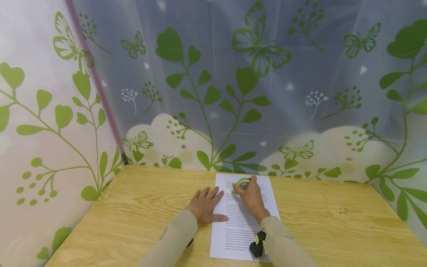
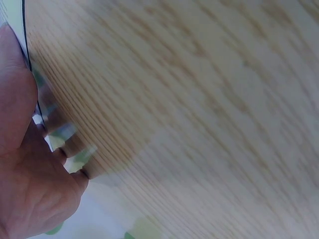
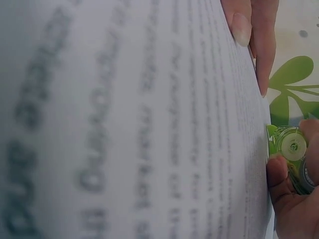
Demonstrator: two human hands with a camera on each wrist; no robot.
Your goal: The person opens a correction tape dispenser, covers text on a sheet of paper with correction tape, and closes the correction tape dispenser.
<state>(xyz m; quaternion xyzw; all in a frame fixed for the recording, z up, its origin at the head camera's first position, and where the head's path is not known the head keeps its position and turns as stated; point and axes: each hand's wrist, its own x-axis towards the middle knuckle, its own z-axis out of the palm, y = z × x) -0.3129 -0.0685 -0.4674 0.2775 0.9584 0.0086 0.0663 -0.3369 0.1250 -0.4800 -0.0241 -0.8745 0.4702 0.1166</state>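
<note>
A sheet of printed paper (image 1: 218,243) lies on the wooden table, its lines of text running across it. My right hand (image 1: 254,200) grips a green correction tape dispenser (image 1: 245,183) over the upper part of the sheet. In the right wrist view the dispenser (image 3: 293,145) shows a pale round hub in a clear green case, its tip close to the paper, with my thumb pressed to its side. My left hand (image 1: 204,207) rests spread on the paper's left edge, thumb reaching over the text; in the left wrist view its fingers lie against the table.
The light wooden table (image 1: 150,207) extends to both sides of the sheet. Behind it hangs a curtain (image 1: 213,92) printed with green leaves and butterflies, and a pinkish pole (image 1: 100,89) slants down to the table's back left corner. A black wrist device (image 1: 257,244) sits at the right sleeve.
</note>
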